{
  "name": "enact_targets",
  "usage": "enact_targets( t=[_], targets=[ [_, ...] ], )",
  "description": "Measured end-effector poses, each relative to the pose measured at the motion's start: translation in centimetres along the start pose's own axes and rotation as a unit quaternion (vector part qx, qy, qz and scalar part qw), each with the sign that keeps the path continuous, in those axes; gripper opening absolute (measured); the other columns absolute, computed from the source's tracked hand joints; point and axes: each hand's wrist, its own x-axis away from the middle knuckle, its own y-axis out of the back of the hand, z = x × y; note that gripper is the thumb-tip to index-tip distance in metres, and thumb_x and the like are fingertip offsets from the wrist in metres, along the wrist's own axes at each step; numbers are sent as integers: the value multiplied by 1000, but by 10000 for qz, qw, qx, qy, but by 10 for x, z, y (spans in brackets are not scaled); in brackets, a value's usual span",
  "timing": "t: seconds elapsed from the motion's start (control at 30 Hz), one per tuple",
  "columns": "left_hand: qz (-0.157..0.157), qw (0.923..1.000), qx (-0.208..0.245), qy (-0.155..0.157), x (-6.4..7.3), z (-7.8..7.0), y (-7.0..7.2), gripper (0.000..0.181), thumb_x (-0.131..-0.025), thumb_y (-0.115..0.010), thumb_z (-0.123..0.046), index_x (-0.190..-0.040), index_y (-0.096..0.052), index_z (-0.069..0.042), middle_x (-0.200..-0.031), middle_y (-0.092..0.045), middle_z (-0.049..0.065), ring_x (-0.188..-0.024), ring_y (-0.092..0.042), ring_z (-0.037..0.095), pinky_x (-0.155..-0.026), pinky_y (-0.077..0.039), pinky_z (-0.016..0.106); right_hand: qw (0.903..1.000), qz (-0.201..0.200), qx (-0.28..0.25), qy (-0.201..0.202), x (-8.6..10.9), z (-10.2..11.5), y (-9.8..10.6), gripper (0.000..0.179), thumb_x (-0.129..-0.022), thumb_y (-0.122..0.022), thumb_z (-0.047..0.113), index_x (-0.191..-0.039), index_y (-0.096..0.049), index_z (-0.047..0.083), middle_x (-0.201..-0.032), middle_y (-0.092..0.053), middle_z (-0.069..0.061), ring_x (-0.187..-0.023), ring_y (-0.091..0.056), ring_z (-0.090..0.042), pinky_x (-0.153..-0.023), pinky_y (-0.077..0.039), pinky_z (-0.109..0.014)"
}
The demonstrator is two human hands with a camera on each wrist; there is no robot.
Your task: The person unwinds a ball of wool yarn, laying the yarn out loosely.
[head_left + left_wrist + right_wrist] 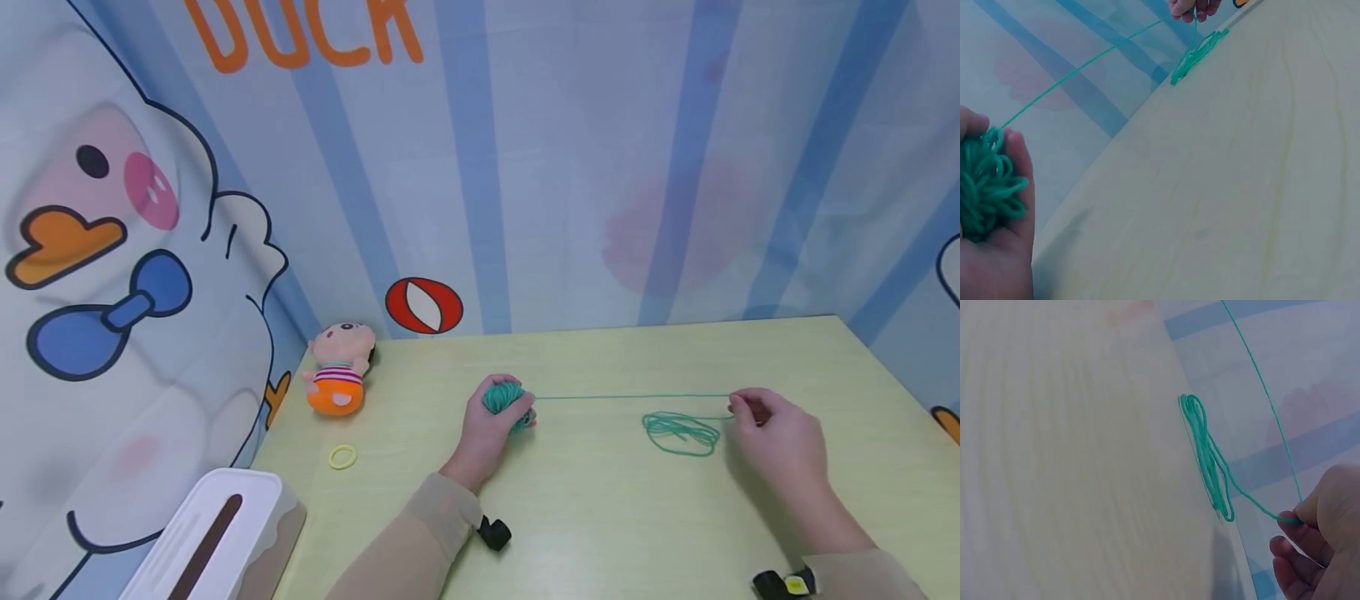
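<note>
My left hand (483, 429) grips a ball of green yarn (502, 398), thumb across its front; loose loops bulge from the ball in the left wrist view. A taut green strand (630, 397) runs from it to my right hand (787, 437), which pinches the strand between thumb and forefinger. From that pinch the yarn drops to a loose pile of green loops (681, 435) lying on the table just left of the right hand. In the right wrist view the other fingers (1297, 562) curl below the pinch.
A small plush doll (339, 371) in orange sits at the table's back left, a yellow ring (342, 457) in front of it. The white tissue box (217, 533) stands at the near left. Behind the pale table (585, 517) hangs a printed blue curtain (562, 167).
</note>
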Motion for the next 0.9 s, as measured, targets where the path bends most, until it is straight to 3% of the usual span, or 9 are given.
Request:
enact_targets(
  t=[0.13, 0.3, 0.5, 0.63, 0.73, 0.83, 0.9],
  targets=[
    [74, 9999, -126, -51, -1, 2, 2, 26, -100, -79, -7, -121, -65, -6, -105, -72, 2, -78, -68, 15, -74, -62, 27, 9992, 329, 247, 26, 0, -5, 2, 35, -110, -62, 26, -127, -75, -2, -119, -76, -28, -99, -72, -43, -73, -54, -43],
    [296, 9987, -414, -66, 0, 1, 3, 34, -103, -79, -15, -132, -63, -5, -118, -73, 1, -84, -65, 15, -77, -60, 24, 9946, 910, 498, 92, -1, 0, -1, 36, -107, -65, 27, -125, -79, 0, -133, -68, -36, -119, -65, -56, -90, -55, -66],
    [570, 9961, -669, -12, 2, -1, 4, 52, -105, -77, -24, -145, -55, 1, -110, -71, -2, -85, -65, 15, -79, -60, 24, 9936, 953, 477, 387, 1, 22, -13, 34, -105, -66, 24, -125, -79, 1, -125, -70, -32, -111, -67, -51, -86, -56, -62],
    [669, 9949, -757, -7, 3, 0, 4, 52, -106, -76, -23, -147, -54, 0, -109, -70, -3, -87, -66, 15, -81, -60, 24, 9936, 540, -39, 990, 6, 50, -29, 31, -105, -65, 19, -127, -78, 1, -127, -70, -29, -116, -65, -50, -91, -56, -65],
    [699, 9942, -818, 38, 3, 0, 4, 54, -106, -76, -23, -151, -52, -4, -111, -70, -2, -89, -67, 17, -84, -61, 25, 9839, 426, -500, 1664, 11, 75, -45, 30, -106, -67, 15, -132, -76, 2, -134, -72, -25, -126, -66, -49, -102, -57, -66],
    [701, 9939, -847, 100, 3, -1, 4, 60, -106, -76, -24, -157, -48, -12, -111, -71, 0, -90, -68, 20, -85, -61, 26, 9709, 788, -732, 2141, 16, 99, -63, 37, -109, -67, 18, -143, -70, 3, -140, -75, -18, -136, -67, -46, -111, -55, -66],
    [725, 9938, -839, 119, 3, -2, 3, 63, -106, -76, -25, -161, -47, -18, -110, -71, 1, -89, -69, 20, -86, -61, 26, 9642, 1192, -783, 2237, 20, 113, -75, 43, -111, -66, 22, -151, -64, 4, -144, -74, -14, -141, -65, -43, -115, -54, -64]
  ],
)
